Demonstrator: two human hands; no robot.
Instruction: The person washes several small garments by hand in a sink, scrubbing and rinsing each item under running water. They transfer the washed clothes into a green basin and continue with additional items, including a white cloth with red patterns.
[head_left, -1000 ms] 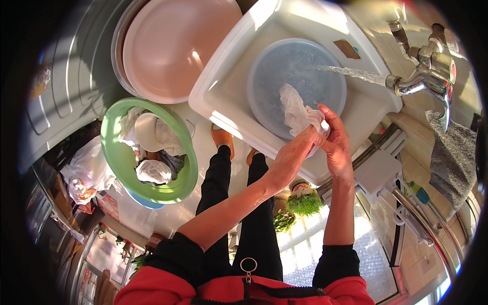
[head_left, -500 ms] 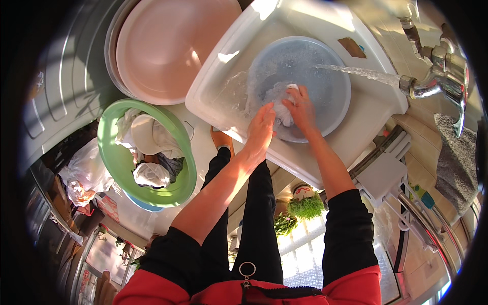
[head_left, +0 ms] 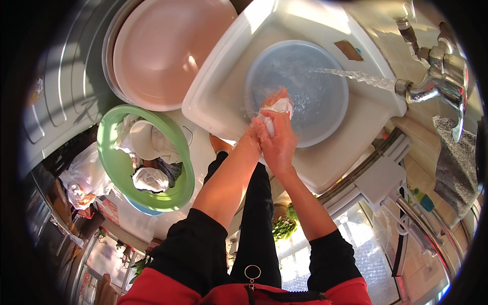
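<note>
Over the near rim of a pale blue basin (head_left: 325, 127), my two hands are together on a wet white cloth (head_left: 281, 105). My left hand (head_left: 273, 97) is closed around it, its fingers toward the water. Nearer to me, my right hand (head_left: 278, 138) grips the cloth's lower part and rests against the left wrist. The cloth is bunched and partly hidden by my fingers; what kind it is does not show. Cloudy, bubbly water fills the basin, which sits inside a white sink (head_left: 213, 101). A stream runs into it from a chrome faucet (head_left: 437, 86).
Left of the sink stand nested pinkish basins (head_left: 162, 56). A tilted green tub (head_left: 109, 168) holds several white and dark garments. At the right are a grey towel (head_left: 450, 168) and a white-and-chrome folding rack (head_left: 378, 180). Potted plants (head_left: 284, 226) stand below.
Both hands have drawn nearer to me with the cloth, out of the water to the basin's near rim. My right hand has shifted left and now presses against the left wrist.
</note>
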